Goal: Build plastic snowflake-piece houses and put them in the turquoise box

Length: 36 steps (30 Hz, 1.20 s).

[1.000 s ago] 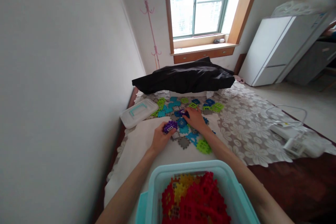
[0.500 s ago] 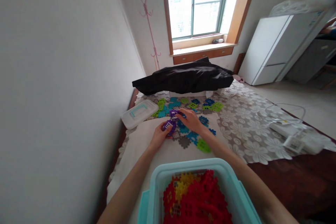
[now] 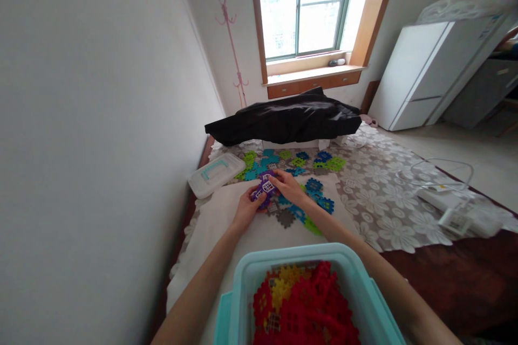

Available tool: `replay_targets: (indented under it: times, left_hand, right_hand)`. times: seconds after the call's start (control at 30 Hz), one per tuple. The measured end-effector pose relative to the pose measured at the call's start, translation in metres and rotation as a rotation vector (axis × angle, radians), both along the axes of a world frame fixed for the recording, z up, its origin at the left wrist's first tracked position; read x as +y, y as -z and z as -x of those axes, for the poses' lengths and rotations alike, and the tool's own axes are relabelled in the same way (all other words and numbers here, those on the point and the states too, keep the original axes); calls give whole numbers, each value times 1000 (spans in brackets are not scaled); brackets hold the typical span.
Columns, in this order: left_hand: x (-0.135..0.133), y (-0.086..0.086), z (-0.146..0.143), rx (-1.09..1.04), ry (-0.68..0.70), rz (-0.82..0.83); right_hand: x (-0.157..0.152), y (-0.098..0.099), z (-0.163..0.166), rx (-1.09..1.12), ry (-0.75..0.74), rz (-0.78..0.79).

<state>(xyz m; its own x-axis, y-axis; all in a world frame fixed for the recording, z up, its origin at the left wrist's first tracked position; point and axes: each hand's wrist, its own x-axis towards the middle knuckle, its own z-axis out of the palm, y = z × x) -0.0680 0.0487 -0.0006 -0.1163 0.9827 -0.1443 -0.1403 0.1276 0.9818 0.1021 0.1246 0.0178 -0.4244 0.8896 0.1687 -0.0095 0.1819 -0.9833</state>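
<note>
Purple interlocking building pieces (image 3: pixel 265 177) with white window inserts are held between both hands, over the white cloth. My left hand (image 3: pixel 246 208) is closed on their lower left side, thumb on top. My right hand (image 3: pixel 288 188) grips the upper right side, its fingers pressed around the edge. Whether the purple pieces are locked together cannot be made out. Just beyond and below my right hand lie loose blue pieces (image 3: pixel 314 185), a grey piece (image 3: pixel 286 219) and a green piece (image 3: pixel 311 226), partly covered by my wrist.
A teal-rimmed tub (image 3: pixel 291 250) of red and yellow pieces stands nearest me. Its clear lid (image 3: pixel 216 175) lies at the left by the wall. More green and teal pieces (image 3: pixel 269 159) lie farther back, before a black plastic sheet (image 3: pixel 283 118). A cable (image 3: pixel 469 172) is at the right.
My right hand has brought its purple piece down and left against the one in my left hand; a white window insert now faces up between them. My left hand has hardly moved.
</note>
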Motion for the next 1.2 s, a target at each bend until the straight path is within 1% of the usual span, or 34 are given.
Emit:
replay_targets:
  times: [0.23, 0.37, 0.5, 0.57, 0.67, 0.77, 0.83, 0.9, 1.0, 1.1, 1.2]
  left_hand:
    - [1, -2, -1, 14, -20, -12]
    - [0, -3, -2, 17, -27, -14]
    - [0, -1, -2, 17, -33, -24]
    - [1, 1, -1, 3, -33, -31]
    - [3, 5, 1, -58, -45, -35]
    - [6, 6, 4, -157, -81, -29]
    - [7, 4, 5, -242, -96, 8]
    - [8, 1, 5, -337, -91, 80]
    - [7, -5, 4, -480, -102, 181]
    - [5, -11, 2, -599, -146, 214]
    - [4, -14, 1, -648, -177, 209]
  right_hand:
    - [-1, 2, -1, -92, 16, -157]
    - [-2, 6, -1, -99, -13, -120]
    - [-1, 10, 0, -101, -30, -134]
    - [-1, 12, 1, -74, -31, -88]
    - [1, 13, 2, -44, -34, -8]
    - [1, 12, 3, -53, -66, 19]
    - [0, 12, 4, -69, -101, 18]
    - [-2, 13, 6, -96, -133, 9]
    - [-5, 15, 10, -171, -183, -57]
    - [-11, 13, 11, -240, -228, -178]
    - [-19, 5, 9, -401, -187, -299]
